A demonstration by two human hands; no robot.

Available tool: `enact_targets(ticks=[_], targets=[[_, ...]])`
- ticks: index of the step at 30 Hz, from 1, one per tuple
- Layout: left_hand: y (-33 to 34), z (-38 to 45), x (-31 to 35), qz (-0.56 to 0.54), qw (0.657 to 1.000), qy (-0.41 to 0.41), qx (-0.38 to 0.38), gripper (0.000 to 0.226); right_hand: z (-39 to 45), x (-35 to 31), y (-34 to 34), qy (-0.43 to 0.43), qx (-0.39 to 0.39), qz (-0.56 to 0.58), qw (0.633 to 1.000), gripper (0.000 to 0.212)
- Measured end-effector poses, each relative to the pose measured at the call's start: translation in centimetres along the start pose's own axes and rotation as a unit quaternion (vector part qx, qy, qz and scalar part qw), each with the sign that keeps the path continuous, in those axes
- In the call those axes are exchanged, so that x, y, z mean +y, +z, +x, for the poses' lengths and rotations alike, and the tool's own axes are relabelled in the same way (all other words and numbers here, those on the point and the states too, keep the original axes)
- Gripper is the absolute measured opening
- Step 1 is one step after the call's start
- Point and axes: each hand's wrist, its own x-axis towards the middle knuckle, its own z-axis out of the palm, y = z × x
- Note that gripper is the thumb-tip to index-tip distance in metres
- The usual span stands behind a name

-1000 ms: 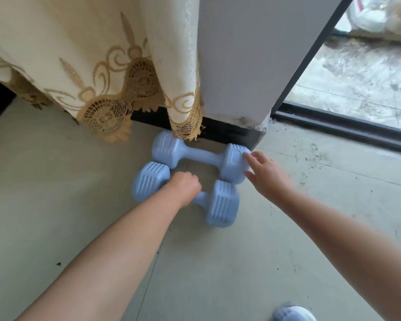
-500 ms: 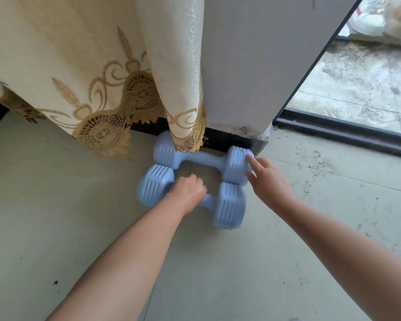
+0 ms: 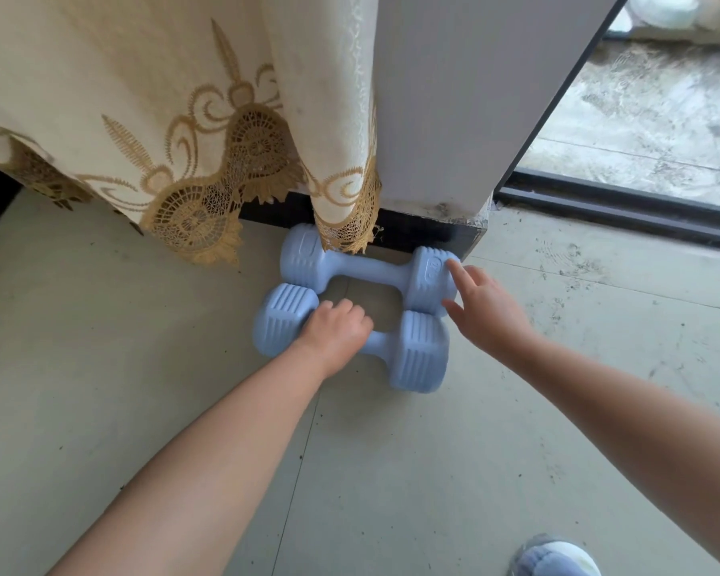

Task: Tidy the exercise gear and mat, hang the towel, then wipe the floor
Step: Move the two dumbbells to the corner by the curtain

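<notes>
- Pale blue plastic: two dumbbells lie side by side on the floor (image 3: 391,471), parallel, their heads touching or nearly so, at the foot of a white pillar (image 3: 454,97).
- Near dumbbell (image 3: 416,351): the left grip (image 3: 335,332) is curled round its handle, knuckles up, between the two ribbed heads; the left head shows beside the wrist, the right head stands clear of the fingers.
- Far dumbbell (image 3: 366,268): it lies just in front of the pillar's dark base; its left head sits partly under the curtain (image 3: 163,118) hem.
- Right grip (image 3: 489,307): fingers straight and spread, holding nothing; the forefinger tip touches the outer edge of the far dumbbell's right head, the thumb points toward the gap between the right heads.
- Cream curtain with gold lace trim hangs left of the pillar, its hem just above the floor.
- Dark door track (image 3: 620,205) runs to the right; a slipper (image 3: 555,559) shows at the bottom edge.
</notes>
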Motion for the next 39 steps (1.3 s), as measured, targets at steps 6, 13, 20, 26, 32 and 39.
enact_targets(ticks=[6,13,20,26,32,39], targets=[[2.0,-0.9,0.0,-0.014,0.995,0.014,-0.103,0.036,-0.3,-0.5,-0.1,-0.001,0.007,-0.017,1.0,0.05],[2.9,-0.9,0.3,-0.069,0.995,-0.02,-0.074,0.031,-0.6,-1.0,-0.2,0.004,0.004,-0.023,1.0,0.05],[2.9,0.0,0.2,-0.052,0.997,-0.033,-0.042,0.031,-0.5,-0.7,-0.1,0.002,0.006,-0.012,1.0,0.051],[2.5,-0.1,0.3,-0.081,0.994,-0.051,-0.053,0.032,-0.5,-0.9,0.0,0.004,0.002,-0.012,1.0,0.049],[2.0,-0.9,0.5,-0.082,0.993,-0.046,-0.07,0.042,-0.5,-0.9,-0.2,-0.009,0.003,-0.068,0.998,0.05],[2.5,-3.8,-1.3,-0.055,0.99,-0.003,0.132,0.027,-0.4,-2.5,0.3,-0.145,0.065,-0.172,0.972,0.036]])
